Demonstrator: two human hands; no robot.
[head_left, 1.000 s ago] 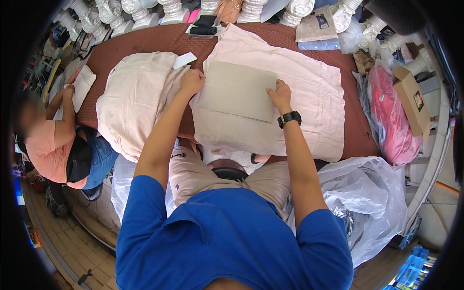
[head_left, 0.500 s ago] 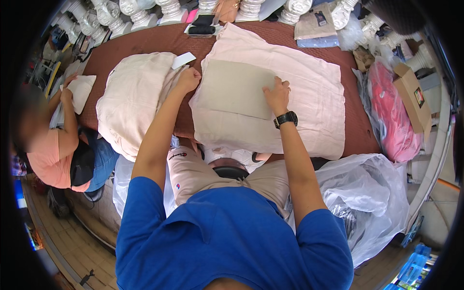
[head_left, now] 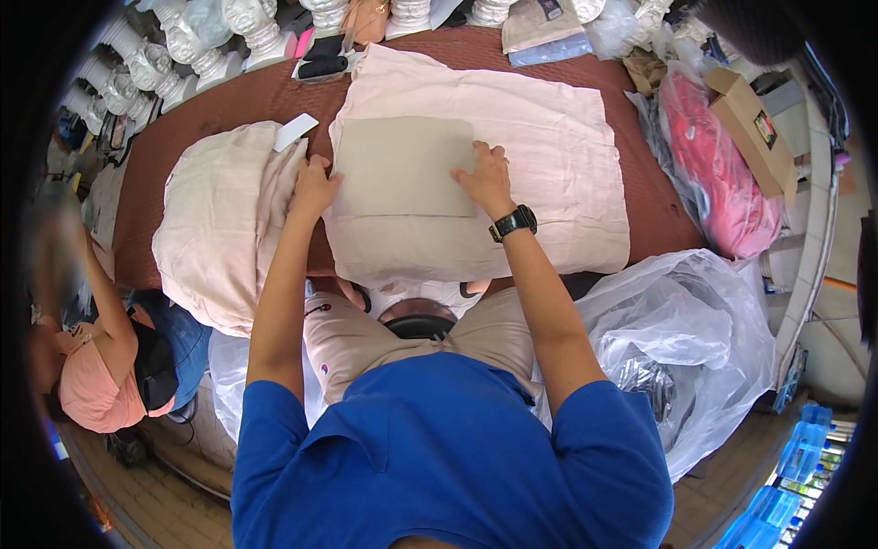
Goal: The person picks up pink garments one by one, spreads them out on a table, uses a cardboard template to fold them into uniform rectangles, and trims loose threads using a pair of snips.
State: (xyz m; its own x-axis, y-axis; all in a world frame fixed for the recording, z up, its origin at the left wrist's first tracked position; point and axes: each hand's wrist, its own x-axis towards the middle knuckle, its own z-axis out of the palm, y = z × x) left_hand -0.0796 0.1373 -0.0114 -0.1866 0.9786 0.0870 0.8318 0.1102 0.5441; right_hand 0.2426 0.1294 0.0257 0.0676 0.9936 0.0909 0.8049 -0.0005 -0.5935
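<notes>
A flat grey-beige cardboard sheet [head_left: 407, 165] lies on a spread pale pink cloth [head_left: 562, 183] in front of me. My right hand [head_left: 487, 181], with a black watch on its wrist, rests at the sheet's right edge, thumb and fingers apart. By the sheet's left edge is my left hand [head_left: 315, 186], its fingers loosely bent and apart, with nothing visible in them. To its left sits a bulky pile of folded pale pink cloth [head_left: 215, 215]. A small white card [head_left: 294, 132] lies on that pile's upper right corner.
A brown quilted cover [head_left: 137, 210] drapes the table. White carved balusters [head_left: 251, 32] line the far side, near black rolled items [head_left: 324, 67]. At right are a red bundle in clear plastic [head_left: 709, 165] and an open cardboard box [head_left: 754, 137]. Another person [head_left: 105, 375] sits at left.
The whole view has shifted. My left hand has loosened from a closed shape and come down beside the sheet's left edge. The sheet now lies straighter, my right hand still at its right side.
</notes>
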